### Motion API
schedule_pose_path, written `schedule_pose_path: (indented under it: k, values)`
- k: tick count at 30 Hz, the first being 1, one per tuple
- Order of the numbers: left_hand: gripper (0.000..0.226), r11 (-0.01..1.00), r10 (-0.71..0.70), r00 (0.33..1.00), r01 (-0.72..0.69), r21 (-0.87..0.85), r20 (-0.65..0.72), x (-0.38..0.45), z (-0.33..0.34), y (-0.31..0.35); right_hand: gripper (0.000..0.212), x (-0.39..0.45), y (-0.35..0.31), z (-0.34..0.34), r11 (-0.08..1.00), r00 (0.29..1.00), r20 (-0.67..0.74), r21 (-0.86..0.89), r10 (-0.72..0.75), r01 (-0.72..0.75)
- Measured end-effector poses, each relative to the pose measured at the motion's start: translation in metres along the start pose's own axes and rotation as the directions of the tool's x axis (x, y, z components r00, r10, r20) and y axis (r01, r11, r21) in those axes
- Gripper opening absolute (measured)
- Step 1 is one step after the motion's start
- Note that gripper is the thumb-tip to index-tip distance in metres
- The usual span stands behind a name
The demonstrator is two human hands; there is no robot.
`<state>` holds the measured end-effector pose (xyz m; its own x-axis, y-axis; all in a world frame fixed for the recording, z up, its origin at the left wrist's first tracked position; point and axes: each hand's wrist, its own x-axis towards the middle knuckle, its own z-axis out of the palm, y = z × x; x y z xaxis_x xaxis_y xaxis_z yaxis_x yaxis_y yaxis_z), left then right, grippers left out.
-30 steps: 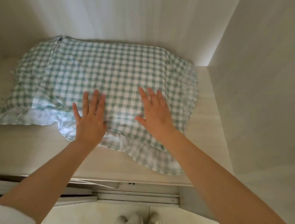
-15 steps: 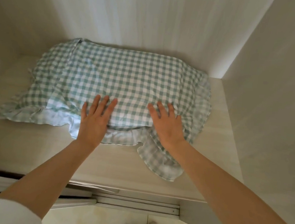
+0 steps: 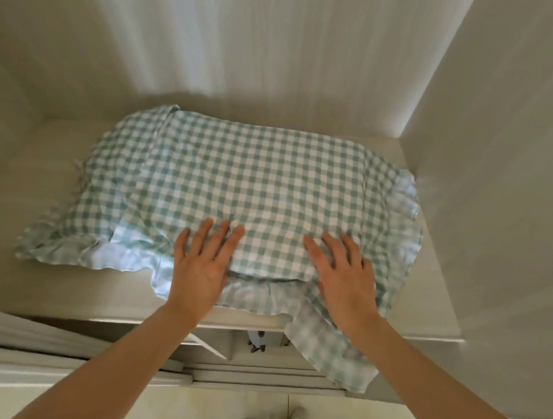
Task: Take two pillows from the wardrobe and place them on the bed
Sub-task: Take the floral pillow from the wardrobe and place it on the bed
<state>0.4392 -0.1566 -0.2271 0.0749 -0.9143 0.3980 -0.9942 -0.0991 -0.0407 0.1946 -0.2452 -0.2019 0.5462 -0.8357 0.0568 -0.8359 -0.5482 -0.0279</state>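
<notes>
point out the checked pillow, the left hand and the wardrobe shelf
checked pillow [image 3: 253, 186]: head view, middle of its top face
left hand [image 3: 201, 271]: head view, back of the hand
wardrobe shelf [image 3: 62, 291]: head view, bare front part left of the hands

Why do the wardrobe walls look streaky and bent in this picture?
Head view: the wide-angle lens bows the wardrobe walls; the streaks look like motion blur. A bright strip glares in the right back corner. The gingham pillow stays fairly sharp; its hanging ruffle is soft.
</notes>
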Motion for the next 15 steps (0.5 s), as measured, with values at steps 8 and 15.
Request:
schedule_pose_path:
  k: [8, 15]
  values:
    - [0.049, 0.977, 0.193, 0.957, -0.209, -0.053, -0.217, -0.015, -0.025, 0.005, 0.095, -0.071, -0.011, -0.007, 1.000, 0.995, -0.104, 0.020, 0.008, -0.005]
    - [0.050, 0.957, 0.182, 0.957, -0.225, -0.181, -0.227, 0.024, -0.086, 0.023, 0.072, -0.063, 0.019, -0.066, 0.995, 0.937, -0.345, 0.095, 0.049, -0.018]
